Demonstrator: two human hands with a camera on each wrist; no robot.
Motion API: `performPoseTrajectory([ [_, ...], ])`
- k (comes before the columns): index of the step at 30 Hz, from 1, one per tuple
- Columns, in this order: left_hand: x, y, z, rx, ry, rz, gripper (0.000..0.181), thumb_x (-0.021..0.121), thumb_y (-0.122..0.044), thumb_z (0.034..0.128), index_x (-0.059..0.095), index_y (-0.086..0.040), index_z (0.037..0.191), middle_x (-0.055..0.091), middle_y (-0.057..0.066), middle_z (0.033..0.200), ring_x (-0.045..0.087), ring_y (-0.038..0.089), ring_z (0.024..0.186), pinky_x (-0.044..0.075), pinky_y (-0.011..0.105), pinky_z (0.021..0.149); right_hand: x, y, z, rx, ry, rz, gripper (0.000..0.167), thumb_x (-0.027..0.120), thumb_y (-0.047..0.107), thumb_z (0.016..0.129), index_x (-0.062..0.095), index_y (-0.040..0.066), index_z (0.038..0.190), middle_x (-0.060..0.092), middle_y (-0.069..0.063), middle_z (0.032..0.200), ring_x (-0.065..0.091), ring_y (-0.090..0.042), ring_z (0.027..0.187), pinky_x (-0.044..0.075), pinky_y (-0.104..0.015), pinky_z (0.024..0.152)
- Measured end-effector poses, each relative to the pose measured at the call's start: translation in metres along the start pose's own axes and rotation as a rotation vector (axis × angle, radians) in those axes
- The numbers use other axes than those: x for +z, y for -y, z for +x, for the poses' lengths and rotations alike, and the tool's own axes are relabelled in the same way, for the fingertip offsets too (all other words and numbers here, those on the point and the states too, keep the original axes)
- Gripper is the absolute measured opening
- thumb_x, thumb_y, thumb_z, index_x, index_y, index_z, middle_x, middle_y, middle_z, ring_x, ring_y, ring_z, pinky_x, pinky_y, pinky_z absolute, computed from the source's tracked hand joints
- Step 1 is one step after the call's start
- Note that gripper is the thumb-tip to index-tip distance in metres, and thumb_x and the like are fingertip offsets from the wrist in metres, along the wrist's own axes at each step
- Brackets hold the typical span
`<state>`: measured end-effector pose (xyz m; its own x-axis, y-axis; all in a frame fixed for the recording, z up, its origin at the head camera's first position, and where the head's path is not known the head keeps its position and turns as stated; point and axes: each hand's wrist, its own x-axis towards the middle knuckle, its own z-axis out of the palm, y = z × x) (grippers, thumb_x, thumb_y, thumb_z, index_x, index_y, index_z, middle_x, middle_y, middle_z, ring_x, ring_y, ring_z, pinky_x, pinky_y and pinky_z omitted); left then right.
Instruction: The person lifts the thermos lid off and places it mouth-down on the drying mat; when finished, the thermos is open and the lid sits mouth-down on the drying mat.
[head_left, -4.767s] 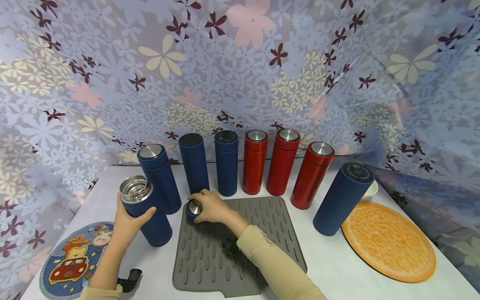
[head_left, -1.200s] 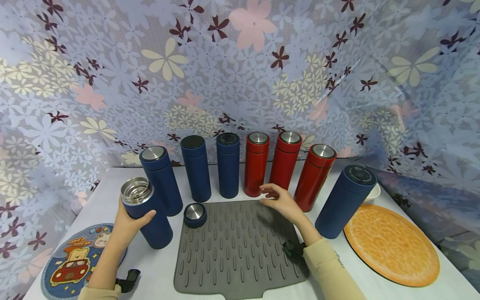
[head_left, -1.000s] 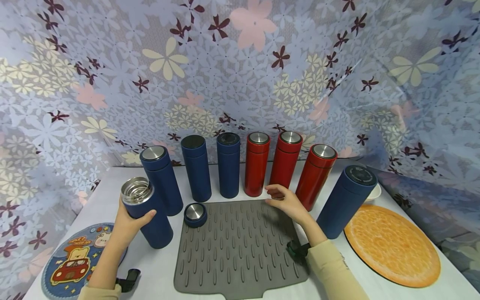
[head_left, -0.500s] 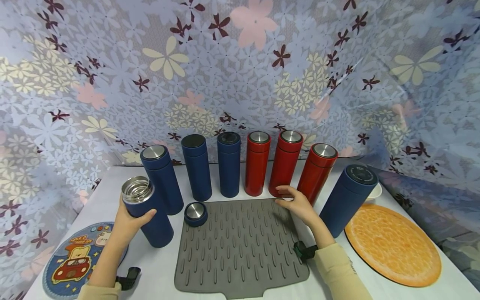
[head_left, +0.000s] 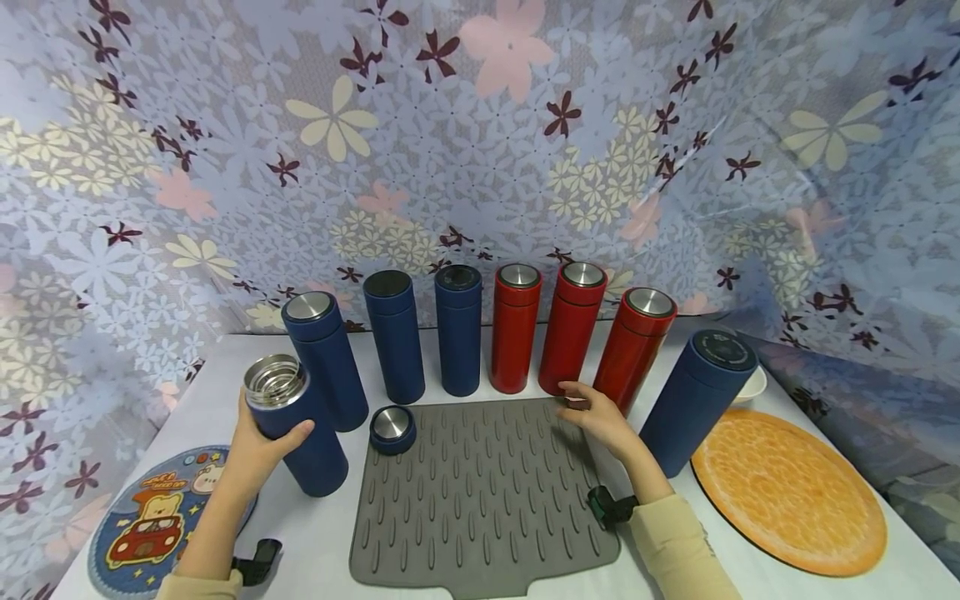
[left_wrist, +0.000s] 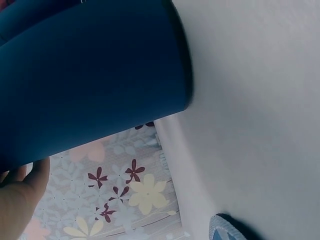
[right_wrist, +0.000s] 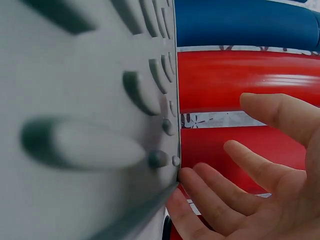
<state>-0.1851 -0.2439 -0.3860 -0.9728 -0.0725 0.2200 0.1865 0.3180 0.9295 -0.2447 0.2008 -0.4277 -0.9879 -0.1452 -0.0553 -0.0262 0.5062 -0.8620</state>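
In the head view my left hand (head_left: 258, 446) grips an uncapped blue thermos bottle (head_left: 318, 454), its steel mouth facing up. The left wrist view has that bottle's blue side (left_wrist: 100, 80) large, with a few of my fingers (left_wrist: 37, 177) at its lower edge. Its blue lid (head_left: 392, 428), steel disc up, lies on the back left corner of the grey mat (head_left: 480, 500). My right hand (head_left: 603, 421) holds nothing; its fingers are loosely bent over the mat's back right corner, before the red thermos bottle (head_left: 573, 333). In the right wrist view the fingertips (right_wrist: 187, 175) are by the mat's edge.
Several capped blue and red bottles stand behind the mat, among them a red one (head_left: 633, 346) and a blue one (head_left: 697, 400) near my right forearm. An orange round mat (head_left: 787, 492) lies right, a cartoon mat (head_left: 150, 533) left. A white bowl (head_left: 752, 386) is partly hidden.
About five seconds ago my right hand held the lid at the mat's back left corner. It has let go and moved right to the other corner. My left hand keeps its grip.
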Motion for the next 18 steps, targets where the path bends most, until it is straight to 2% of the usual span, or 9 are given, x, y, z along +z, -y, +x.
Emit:
performPoseTrajectory([
  [3, -0.001, -0.003, -0.002, 0.009, -0.004, -0.012, 0.089, 0.066, -0.002, 0.0804, 0.006, -0.018, 0.145, 0.030, 0.008, 0.134, 0.035, 0.016, 0.119, 0.030, 0.050, 0.100, 0.000, 0.001, -0.001, -0.007, 0.003, 0.008, 0.051, 0.060, 0.013, 0.088, 0.043, -0.003, 0.134, 0.046, -0.028, 0.130, 0.046, -0.043, 0.118, 0.045, -0.049, 0.091],
  [5, -0.001, -0.006, -0.004, 0.044, -0.026, -0.007, 0.086, 0.064, 0.000, 0.0810, 0.009, -0.021, 0.144, 0.031, -0.002, 0.131, 0.035, 0.006, 0.115, 0.032, 0.038, 0.099, 0.000, 0.001, -0.001, -0.012, 0.009, 0.005, 0.052, 0.060, 0.013, 0.088, 0.042, -0.004, 0.134, 0.046, -0.029, 0.129, 0.045, -0.043, 0.118, 0.044, -0.050, 0.092],
  [7, -0.002, -0.013, -0.005, 0.097, -0.057, -0.024, 0.084, 0.062, 0.003, 0.0817, 0.012, -0.022, 0.145, 0.030, -0.010, 0.129, 0.034, 0.002, 0.117, 0.030, 0.027, 0.100, 0.001, -0.004, 0.002, -0.015, 0.010, 0.000, 0.052, 0.060, 0.014, 0.088, 0.042, -0.003, 0.134, 0.047, -0.028, 0.128, 0.046, -0.042, 0.118, 0.043, -0.050, 0.092],
  [10, -0.001, -0.023, -0.005, 0.229, -0.141, -0.070, 0.081, 0.057, 0.011, 0.0794, 0.017, -0.016, 0.145, 0.031, -0.010, 0.133, 0.032, 0.006, 0.123, 0.023, 0.019, 0.104, 0.001, -0.005, 0.002, -0.012, 0.011, -0.007, 0.051, 0.060, 0.014, 0.088, 0.044, -0.002, 0.134, 0.047, -0.026, 0.130, 0.045, -0.042, 0.119, 0.044, -0.050, 0.092],
  [14, 0.001, -0.039, -0.006, 0.406, -0.274, -0.070, 0.076, 0.058, 0.012, 0.0757, 0.026, -0.009, 0.141, 0.038, -0.008, 0.136, 0.030, 0.011, 0.130, 0.019, 0.020, 0.108, 0.002, -0.005, 0.002, -0.008, 0.005, -0.009, 0.051, 0.060, 0.014, 0.088, 0.044, -0.001, 0.134, 0.044, -0.025, 0.134, 0.045, -0.041, 0.120, 0.044, -0.050, 0.092],
  [18, 0.006, -0.055, -0.007, 0.530, -0.385, -0.056, 0.066, 0.063, 0.006, 0.0749, 0.034, 0.000, 0.134, 0.045, -0.007, 0.131, 0.032, 0.014, 0.129, 0.018, 0.026, 0.109, 0.002, -0.005, 0.002, -0.008, -0.001, -0.020, 0.051, 0.060, 0.014, 0.087, 0.044, -0.001, 0.134, 0.043, -0.026, 0.136, 0.043, -0.043, 0.122, 0.042, -0.053, 0.094],
])
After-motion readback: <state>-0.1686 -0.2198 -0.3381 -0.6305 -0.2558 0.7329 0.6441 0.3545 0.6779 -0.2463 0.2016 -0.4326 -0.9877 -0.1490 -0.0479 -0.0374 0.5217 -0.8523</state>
